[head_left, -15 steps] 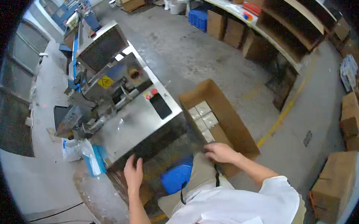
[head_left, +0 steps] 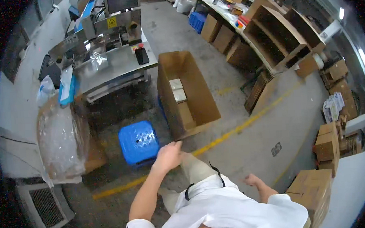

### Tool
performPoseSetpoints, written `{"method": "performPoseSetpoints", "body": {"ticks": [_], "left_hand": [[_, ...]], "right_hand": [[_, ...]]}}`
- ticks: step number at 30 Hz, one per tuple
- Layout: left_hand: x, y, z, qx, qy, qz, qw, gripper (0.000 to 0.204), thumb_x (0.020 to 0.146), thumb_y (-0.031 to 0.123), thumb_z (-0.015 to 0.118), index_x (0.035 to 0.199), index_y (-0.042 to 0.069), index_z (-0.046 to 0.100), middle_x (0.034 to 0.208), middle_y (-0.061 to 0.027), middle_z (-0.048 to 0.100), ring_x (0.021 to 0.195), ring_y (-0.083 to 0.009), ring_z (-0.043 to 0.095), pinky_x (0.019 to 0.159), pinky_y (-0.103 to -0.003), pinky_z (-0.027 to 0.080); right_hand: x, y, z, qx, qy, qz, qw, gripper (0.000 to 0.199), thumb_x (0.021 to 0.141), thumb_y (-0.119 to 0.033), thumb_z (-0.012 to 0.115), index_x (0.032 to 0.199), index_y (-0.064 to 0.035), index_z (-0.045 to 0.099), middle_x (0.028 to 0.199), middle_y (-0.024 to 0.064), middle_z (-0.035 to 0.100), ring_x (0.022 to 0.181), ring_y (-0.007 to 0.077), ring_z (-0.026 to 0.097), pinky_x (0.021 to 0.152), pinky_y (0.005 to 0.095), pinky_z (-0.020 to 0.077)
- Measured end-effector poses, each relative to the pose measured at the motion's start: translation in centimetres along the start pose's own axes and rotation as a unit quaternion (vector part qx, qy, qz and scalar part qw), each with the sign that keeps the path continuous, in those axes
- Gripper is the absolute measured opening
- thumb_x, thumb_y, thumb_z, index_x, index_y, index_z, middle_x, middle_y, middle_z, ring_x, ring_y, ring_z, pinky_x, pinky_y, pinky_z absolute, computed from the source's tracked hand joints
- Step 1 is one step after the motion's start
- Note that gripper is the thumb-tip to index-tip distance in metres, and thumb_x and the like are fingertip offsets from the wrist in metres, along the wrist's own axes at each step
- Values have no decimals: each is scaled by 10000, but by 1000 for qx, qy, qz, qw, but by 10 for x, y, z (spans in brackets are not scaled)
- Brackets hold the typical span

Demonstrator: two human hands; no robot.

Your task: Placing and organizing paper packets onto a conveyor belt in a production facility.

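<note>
My left hand (head_left: 168, 155) is in front of my body, close to the right edge of a blue plastic stool (head_left: 139, 141). Its fingers are loosely curled in, and nothing shows in them. Out to my right side hangs my right hand (head_left: 253, 179), small in the picture, its fingers also curled with no object visible. Ahead of my left hand, a tall open cardboard carton (head_left: 195, 86) stands on the floor. Inside it lie white square packs (head_left: 178, 95) along the left wall.
A steel machine (head_left: 114, 64) with a dark panel stands ahead left. Beside it is a plastic-covered carton (head_left: 62, 139). Brown boxes (head_left: 312, 187) line the right side. A long workbench (head_left: 244, 32) with shelving runs at the far right. A yellow floor line (head_left: 229, 135) crosses ahead.
My view has shifted back and turned; the machine and carton now lie farther ahead. The stool shows fully. My left hand has swung across rightward, and my right hand has dropped away from the carton.
</note>
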State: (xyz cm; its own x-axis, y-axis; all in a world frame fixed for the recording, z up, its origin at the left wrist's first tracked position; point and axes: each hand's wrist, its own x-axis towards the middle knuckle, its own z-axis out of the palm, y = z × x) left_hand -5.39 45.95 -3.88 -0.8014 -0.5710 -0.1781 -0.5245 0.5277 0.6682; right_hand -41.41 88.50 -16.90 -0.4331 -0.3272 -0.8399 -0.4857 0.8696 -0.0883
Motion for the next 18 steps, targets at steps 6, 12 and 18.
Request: {"method": "performPoseSetpoints", "body": {"ticks": [6,12,18], "left_hand": [[-48,53,80,22,-80,-187,979,616,866,415,635,1269,-39,531,1151,-271,626,1074,-412,600,915,-482,483],[122,210,201,-38,-223,-147,963,539,898,451,588,1210,11,590,1085,-286,646,1044,-417,620,862,-502,493],[301,330,270,-122,-228,25,966,544,923,458,566,1295,62,547,1085,-224,660,993,-429,628,854,-498,503]], "right_hand": [[28,136,-42,218,-3,142,966,220,813,-188,685,911,9,684,802,98,689,649,205,660,575,335,546],[175,128,-130,198,78,-176,961,244,814,-118,637,1006,26,684,853,104,706,784,210,684,735,334,545],[274,129,-272,171,165,-252,938,318,841,-165,618,1120,-19,662,970,158,717,873,238,684,764,336,529]]}}
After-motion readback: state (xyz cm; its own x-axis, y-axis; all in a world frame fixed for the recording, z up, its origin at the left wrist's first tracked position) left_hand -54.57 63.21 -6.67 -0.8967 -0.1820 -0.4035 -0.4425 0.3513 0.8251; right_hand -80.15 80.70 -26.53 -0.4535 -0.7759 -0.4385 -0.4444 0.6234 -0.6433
